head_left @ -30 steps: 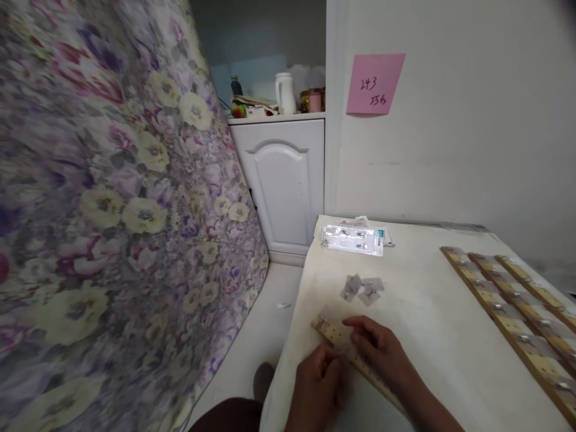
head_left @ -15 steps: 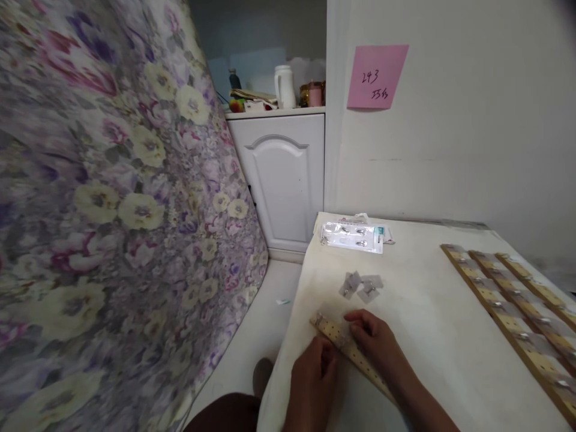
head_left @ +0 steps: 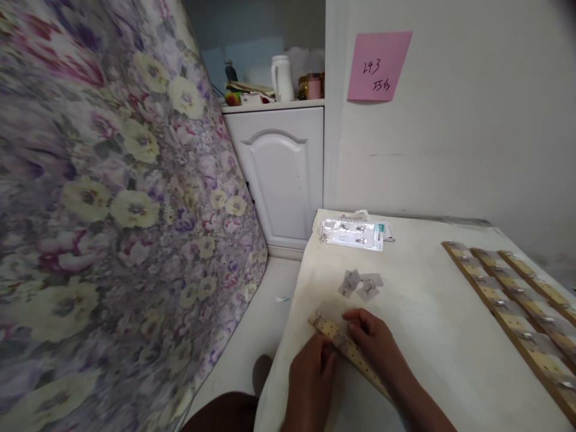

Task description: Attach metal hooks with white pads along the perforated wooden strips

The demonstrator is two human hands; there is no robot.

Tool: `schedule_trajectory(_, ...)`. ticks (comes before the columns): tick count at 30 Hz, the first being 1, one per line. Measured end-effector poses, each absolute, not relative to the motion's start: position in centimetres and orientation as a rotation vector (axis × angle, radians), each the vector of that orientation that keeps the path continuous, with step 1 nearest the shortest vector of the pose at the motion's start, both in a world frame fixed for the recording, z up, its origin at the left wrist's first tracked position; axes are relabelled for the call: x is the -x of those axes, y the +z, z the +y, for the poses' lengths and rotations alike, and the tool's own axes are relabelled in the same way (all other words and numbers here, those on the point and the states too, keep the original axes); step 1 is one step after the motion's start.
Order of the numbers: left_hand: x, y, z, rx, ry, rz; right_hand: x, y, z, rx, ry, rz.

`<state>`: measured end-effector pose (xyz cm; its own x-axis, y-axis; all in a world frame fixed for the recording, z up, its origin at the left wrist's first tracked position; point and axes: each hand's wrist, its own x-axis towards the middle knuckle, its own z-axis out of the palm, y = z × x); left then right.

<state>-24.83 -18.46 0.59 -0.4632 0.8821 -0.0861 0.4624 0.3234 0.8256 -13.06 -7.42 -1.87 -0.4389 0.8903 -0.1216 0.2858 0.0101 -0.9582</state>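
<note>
One perforated wooden strip (head_left: 357, 360) lies aslant on the white-covered table (head_left: 450, 360), between the person's two hands. At least two clear plastic squares sit along it, one at its far end and one by the fingertips; the hands hide part of its length, so the full number cannot be told. The left hand (head_left: 314, 365) is at the strip's left edge, fingers curled in and thumb close to them; whether they pinch anything cannot be seen. The right hand (head_left: 372, 337) overlaps the strip's right side, its fingers bent; whether they are closed on something cannot be told either.

Just beyond the strip lie two small groups of loose clear squares with metal hooks (head_left: 370, 287), overlapping too much to count singly. Farther beyond it, one blister pack (head_left: 351, 234) tops other packaging. Well to the strip's right, three wooden strips (head_left: 508, 323) lie side by side, bearing clear squares. One pink note (head_left: 379, 67) is on the wall beyond; one floral curtain (head_left: 135, 240) hangs to the strip's left.
</note>
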Motion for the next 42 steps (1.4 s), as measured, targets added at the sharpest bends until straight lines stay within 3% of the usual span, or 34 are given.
schedule_trajectory(35,24.8,0.6,-18.9,-1.256,0.987,2.143,13.4,-1.7,-7.4,1.273,1.366,-1.832)
schedule_trajectory(42,25.2,-1.1,-19.6,-1.466,1.002,2.145,13.4,-1.8,-7.3,1.270,1.358,-1.831)
